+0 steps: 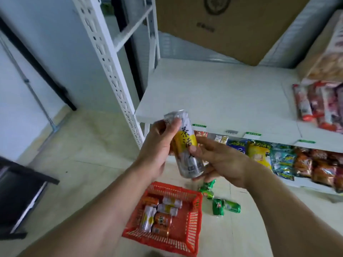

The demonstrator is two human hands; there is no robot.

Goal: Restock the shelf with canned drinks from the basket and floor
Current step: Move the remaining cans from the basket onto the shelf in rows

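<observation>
Head view: both hands (187,151) around one silver-yellow can (187,143); six cans in red basket (193,216), four green cans (219,201) on floor.

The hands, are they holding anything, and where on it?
Both grip one silver-and-yellow drink can: the left hand around its upper part, the right hand at its lower end.

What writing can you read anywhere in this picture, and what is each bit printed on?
Tall silver and yellow drink can, held by left hand and right hand: large black Chinese characters, "茶" on top; the rest partly covered.
Brown cardboard box: dark print, too blurred.
Green shelf-edge price tags: too small.
Green cans on the floor, cans in the red plastic basket, snack packets: unreadable.
</observation>
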